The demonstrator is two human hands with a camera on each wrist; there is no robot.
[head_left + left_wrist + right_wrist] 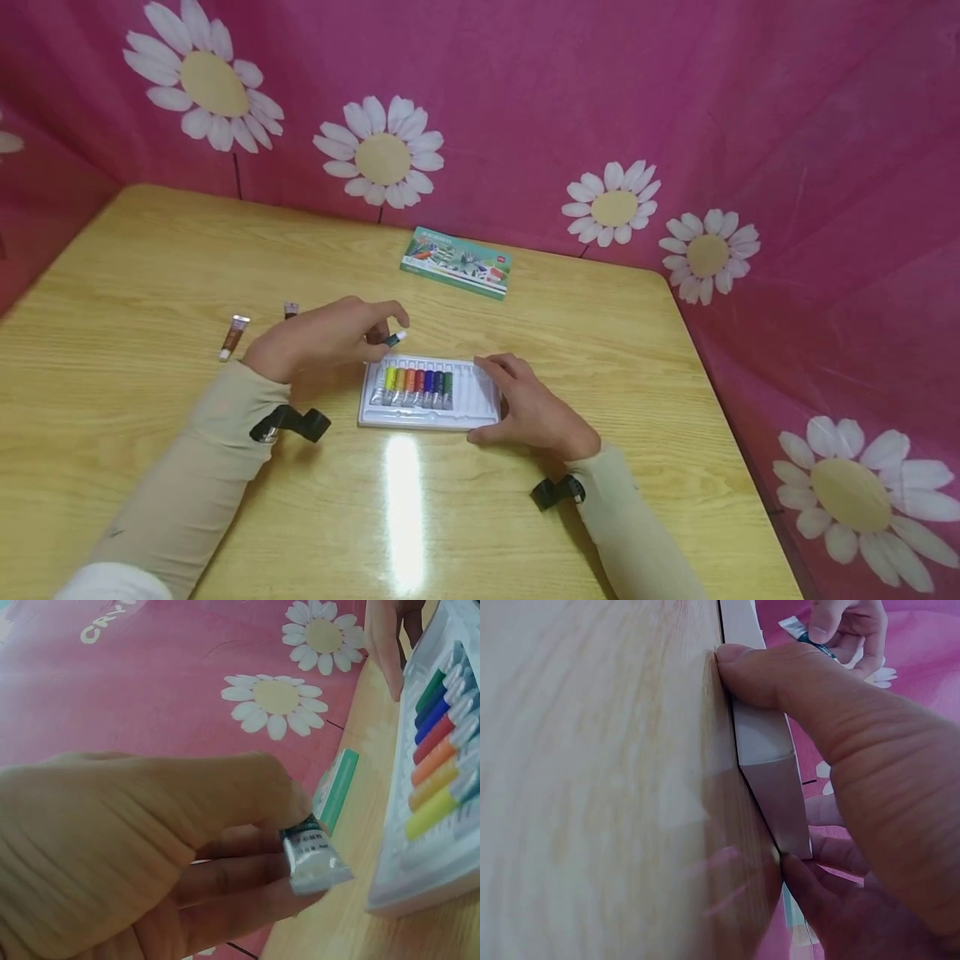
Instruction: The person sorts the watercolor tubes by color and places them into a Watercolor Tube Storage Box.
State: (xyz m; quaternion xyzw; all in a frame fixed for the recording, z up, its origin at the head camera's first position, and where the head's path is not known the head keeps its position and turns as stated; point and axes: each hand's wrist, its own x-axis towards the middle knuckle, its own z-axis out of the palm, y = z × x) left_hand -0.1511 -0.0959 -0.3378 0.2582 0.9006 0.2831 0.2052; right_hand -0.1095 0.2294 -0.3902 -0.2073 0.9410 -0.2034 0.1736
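Observation:
My left hand (pixel 330 333) pinches a small dark green paint tube (pixel 315 859) between thumb and fingers, above the far left corner of the white plastic tray (pixel 477 398). In the head view the tube's white cap points right; its crimped silver end shows in the left wrist view. A row of paint tubes (pixel 419 385) lies in the tray, running from silver through yellow, orange, red and blue to green. My right hand (pixel 536 408) grips the tray's right end, thumb on the near side and fingers at the far side.
Left of the left hand lies a brown paint tube (pixel 234 337) on the wooden table (pixel 480 517). Another dark tube (pixel 291 310) is partly hidden behind that wrist. A green printed box (pixel 456 262) lies near the back edge, before a pink flowered cloth (pixel 495 108).

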